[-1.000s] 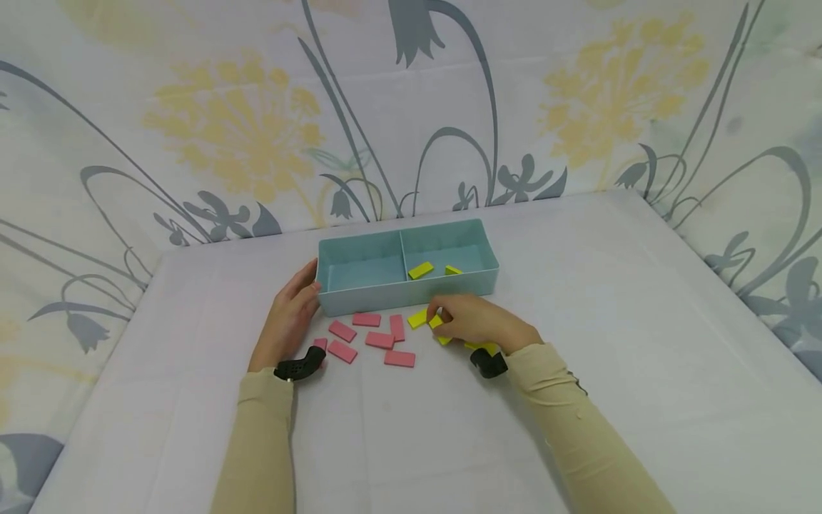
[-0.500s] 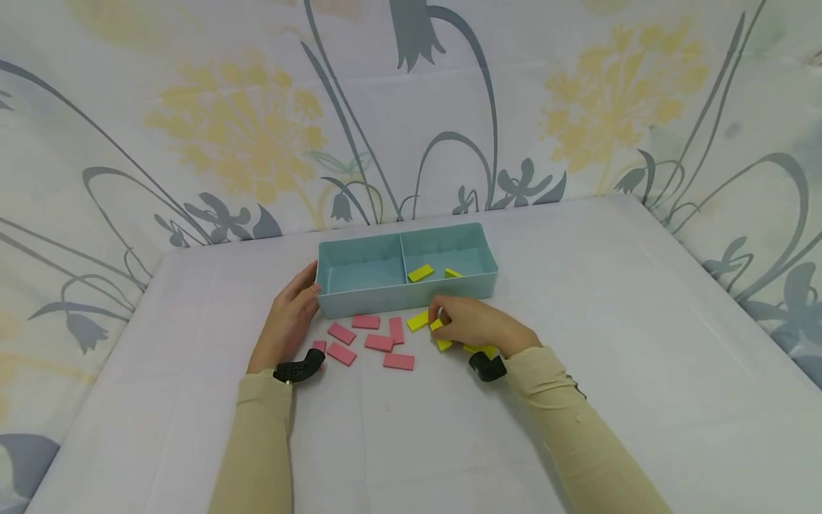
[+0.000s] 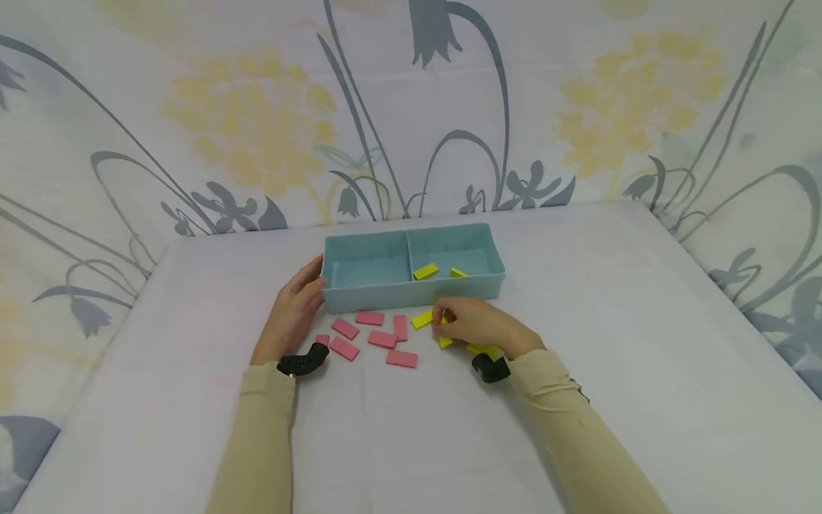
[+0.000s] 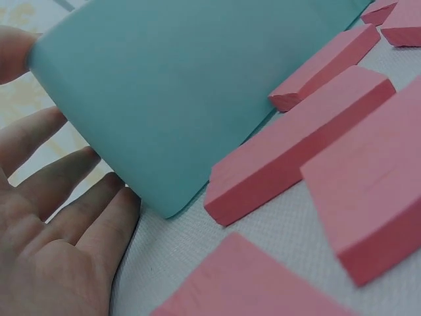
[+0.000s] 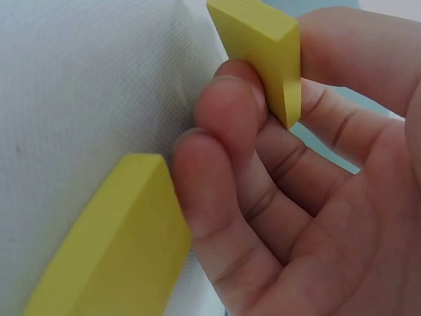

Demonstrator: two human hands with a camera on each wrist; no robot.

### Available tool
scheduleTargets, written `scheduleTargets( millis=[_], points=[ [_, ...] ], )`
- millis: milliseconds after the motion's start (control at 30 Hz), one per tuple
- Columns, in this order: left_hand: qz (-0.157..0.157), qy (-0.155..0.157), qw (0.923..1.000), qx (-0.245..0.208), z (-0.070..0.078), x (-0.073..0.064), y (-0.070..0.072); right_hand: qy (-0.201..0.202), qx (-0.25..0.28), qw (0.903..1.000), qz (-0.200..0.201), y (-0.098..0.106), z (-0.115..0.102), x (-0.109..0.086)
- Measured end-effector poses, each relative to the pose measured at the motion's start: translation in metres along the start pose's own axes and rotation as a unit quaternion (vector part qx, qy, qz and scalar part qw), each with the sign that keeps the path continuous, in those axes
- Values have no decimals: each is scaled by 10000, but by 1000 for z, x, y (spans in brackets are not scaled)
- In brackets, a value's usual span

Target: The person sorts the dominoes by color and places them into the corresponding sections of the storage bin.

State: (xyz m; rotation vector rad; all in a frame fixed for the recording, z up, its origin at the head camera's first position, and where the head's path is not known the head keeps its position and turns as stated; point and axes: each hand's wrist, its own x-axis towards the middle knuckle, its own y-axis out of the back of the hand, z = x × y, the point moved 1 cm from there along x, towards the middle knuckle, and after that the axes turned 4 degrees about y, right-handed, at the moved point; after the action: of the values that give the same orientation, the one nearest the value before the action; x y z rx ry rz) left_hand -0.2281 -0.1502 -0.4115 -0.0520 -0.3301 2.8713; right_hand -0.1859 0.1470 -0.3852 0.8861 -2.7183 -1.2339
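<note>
A light blue two-compartment box [image 3: 413, 294] stands on the table. My left hand [image 3: 292, 314] is at its left end; in the left wrist view the fingers [image 4: 62, 174] extend along the end wall, fingertips touching it. In front of the box's right half, my right hand [image 3: 481, 325] pinches a yellow rectangular block [image 5: 263, 49] between thumb and fingertips. Another yellow block [image 5: 115, 243] lies beside the curled lower fingers. One more yellow block [image 3: 421, 319] is left of that hand, close to the box. Two yellow blocks [image 3: 426, 271] lie in the right compartment.
Several pink rectangular blocks [image 3: 383, 339] lie loosely in front of the box's left half, some beside my left wrist. A white cloth [image 3: 411, 435] covers the table. Behind it hangs a flower-patterned fabric [image 3: 449, 107].
The view has shifted slightly, so the scene sits a little further right in it. Both hands keep nearly the same place at the box and the yellow blocks.
</note>
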Motion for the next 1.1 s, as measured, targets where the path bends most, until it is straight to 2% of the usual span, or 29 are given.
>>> scheduleTargets(
  millis=[500, 900, 1100],
  points=[
    [-75, -2, 10000, -34, -1, 0, 2, 2, 114, 9999, -115, 3, -3, -1],
    [-104, -35, 9999, 73, 2, 0, -1, 371, -28, 9991, 179, 8, -6, -3],
    [-122, -88, 9999, 12, 2, 0, 0, 392, 212, 9989, 153, 9, -5, -3]
  ],
)
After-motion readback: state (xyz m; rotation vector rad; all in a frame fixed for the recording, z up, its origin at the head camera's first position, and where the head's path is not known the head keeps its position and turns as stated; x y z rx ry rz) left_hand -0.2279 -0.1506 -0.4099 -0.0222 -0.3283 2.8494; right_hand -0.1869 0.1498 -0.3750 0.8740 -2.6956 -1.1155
